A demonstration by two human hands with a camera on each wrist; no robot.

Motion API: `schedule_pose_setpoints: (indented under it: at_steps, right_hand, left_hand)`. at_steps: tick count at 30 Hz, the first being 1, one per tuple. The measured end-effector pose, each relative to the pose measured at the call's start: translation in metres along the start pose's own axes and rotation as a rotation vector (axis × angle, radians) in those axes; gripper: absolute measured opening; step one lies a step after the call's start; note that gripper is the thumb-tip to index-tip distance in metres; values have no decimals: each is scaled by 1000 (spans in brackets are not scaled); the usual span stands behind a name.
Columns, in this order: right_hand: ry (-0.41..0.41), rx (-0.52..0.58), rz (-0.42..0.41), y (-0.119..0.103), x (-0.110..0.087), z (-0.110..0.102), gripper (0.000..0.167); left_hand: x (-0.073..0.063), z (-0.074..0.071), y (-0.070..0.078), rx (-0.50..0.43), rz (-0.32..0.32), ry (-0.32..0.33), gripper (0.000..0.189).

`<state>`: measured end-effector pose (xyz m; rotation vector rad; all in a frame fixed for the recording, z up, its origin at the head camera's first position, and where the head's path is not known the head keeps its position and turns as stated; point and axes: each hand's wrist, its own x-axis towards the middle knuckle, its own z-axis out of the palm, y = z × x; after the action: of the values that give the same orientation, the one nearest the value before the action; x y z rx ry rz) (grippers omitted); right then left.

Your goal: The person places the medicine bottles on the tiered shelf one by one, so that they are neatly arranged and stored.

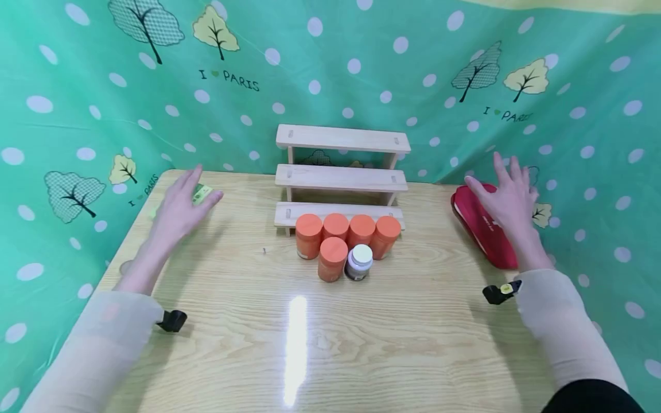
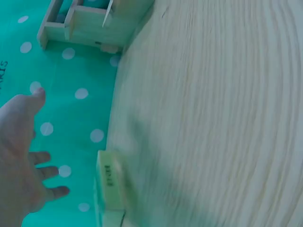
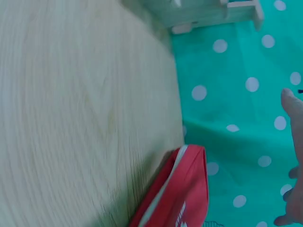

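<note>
My left hand (image 1: 181,206) is held above the table's left side with fingers and thumb spread, holding nothing. Partly hidden behind it is a small yellow-green box (image 2: 111,182). On the right, my right hand (image 1: 508,201), also spread and holding nothing, hovers by a red zippered pouch (image 1: 477,221), covering part of it. Several orange bottles (image 1: 333,258) stand in a group at the table's middle, with one white-capped bottle (image 1: 359,261) at the group's front right. Directly behind them stands a three-tier wooden rack (image 1: 341,178); no bottle shows on its upper two tiers.
The wooden table (image 1: 403,344) has a bright glare streak in front of the bottles. A green polka-dot cloth (image 1: 351,80) hangs behind the table and along both sides. A round, clear-looking object (image 1: 125,266) lies by the left forearm, mostly hidden.
</note>
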<state>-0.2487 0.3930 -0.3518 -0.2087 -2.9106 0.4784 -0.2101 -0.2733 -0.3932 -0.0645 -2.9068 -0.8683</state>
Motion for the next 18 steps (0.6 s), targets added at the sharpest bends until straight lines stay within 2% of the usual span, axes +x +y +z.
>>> schedule_pose_setpoints:
  at_steps: [6, 10, 14, 18]
  right_hand:
    - [53, 194, 63, -16, -9, 8, 86]
    - [72, 335, 100, -27, -17, 13, 84]
    - [98, 470, 89, -36, -26, 20, 80]
    - [122, 578, 78, -45, -37, 29, 76]
  left_hand:
    - [-2, 17, 12, -177, -40, 30, 84]
    - [-3, 31, 20, -330, -56, 71, 80]
    - [-4, 46, 28, -457, -83, 95, 76]
    - [-2, 57, 35, -531, -114, 71, 76]
